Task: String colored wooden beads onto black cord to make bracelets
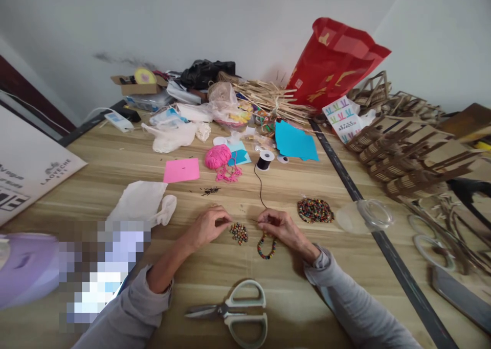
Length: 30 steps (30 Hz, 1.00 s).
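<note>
My right hand (283, 228) pinches the end of a thin black cord (261, 189). The cord runs back to a white spool (264, 160) wound with black. Below those fingers a curved strand of multicoloured beads (266, 256) rests on the table. My left hand (210, 227) has thumb and forefinger brought together at the left edge of a small pile of loose beads (239, 234). Whatever lies between those fingertips is too small to make out. Right of my right hand is a heap of strung beads (315, 210).
Scissors (226, 310) with pale handles lie near the front edge. Behind my hands are pink yarn (218, 157), a pink card (181, 170) and blue sheets (296, 141). Woven baskets (408, 178) line the right side; a red bag (333, 63) leans at the wall.
</note>
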Each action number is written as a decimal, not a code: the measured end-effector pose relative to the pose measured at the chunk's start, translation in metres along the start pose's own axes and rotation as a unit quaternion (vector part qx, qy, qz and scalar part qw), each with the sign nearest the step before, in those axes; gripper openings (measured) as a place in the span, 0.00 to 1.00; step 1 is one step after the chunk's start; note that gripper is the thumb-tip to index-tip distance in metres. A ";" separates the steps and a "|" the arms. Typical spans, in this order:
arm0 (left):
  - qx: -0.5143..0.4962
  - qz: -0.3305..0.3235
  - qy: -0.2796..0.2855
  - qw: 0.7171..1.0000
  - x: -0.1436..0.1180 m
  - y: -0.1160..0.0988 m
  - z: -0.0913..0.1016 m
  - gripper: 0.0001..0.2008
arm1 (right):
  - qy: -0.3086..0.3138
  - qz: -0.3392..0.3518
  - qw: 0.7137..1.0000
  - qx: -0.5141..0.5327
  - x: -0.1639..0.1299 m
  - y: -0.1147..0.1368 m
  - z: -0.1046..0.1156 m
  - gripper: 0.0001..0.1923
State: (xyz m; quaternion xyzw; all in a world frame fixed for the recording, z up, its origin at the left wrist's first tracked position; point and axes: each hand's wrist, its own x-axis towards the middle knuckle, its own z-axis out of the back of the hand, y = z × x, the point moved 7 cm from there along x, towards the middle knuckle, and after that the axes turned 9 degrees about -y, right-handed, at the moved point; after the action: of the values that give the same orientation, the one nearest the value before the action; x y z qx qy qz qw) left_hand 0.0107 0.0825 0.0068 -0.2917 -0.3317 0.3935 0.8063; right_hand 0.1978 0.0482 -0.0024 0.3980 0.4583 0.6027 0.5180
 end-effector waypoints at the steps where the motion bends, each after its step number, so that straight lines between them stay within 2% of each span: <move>1: 0.009 -0.003 0.012 1.000 -0.001 0.000 -0.002 0.03 | -0.008 0.009 1.000 -0.005 0.000 0.001 -0.003 0.15; 9: 0.058 -0.038 0.058 0.996 -0.003 -0.004 -0.011 0.03 | -0.045 0.076 0.994 -0.060 -0.007 0.008 -0.020 0.13; 23: 0.056 -0.062 0.023 0.996 -0.002 -0.008 -0.012 0.03 | -0.029 0.070 0.996 -0.055 -0.006 0.002 -0.025 0.13; 30: 0.064 -0.103 0.019 0.992 -0.003 -0.018 -0.020 0.05 | -0.031 0.071 0.996 -0.049 -0.005 0.001 -0.024 0.13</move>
State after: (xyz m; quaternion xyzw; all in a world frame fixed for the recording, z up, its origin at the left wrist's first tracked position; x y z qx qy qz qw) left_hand 0.0327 0.0670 0.0064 -0.2114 -0.3190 0.3230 0.8656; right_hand 0.1755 0.0394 -0.0079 0.4217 0.3824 0.6473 0.5069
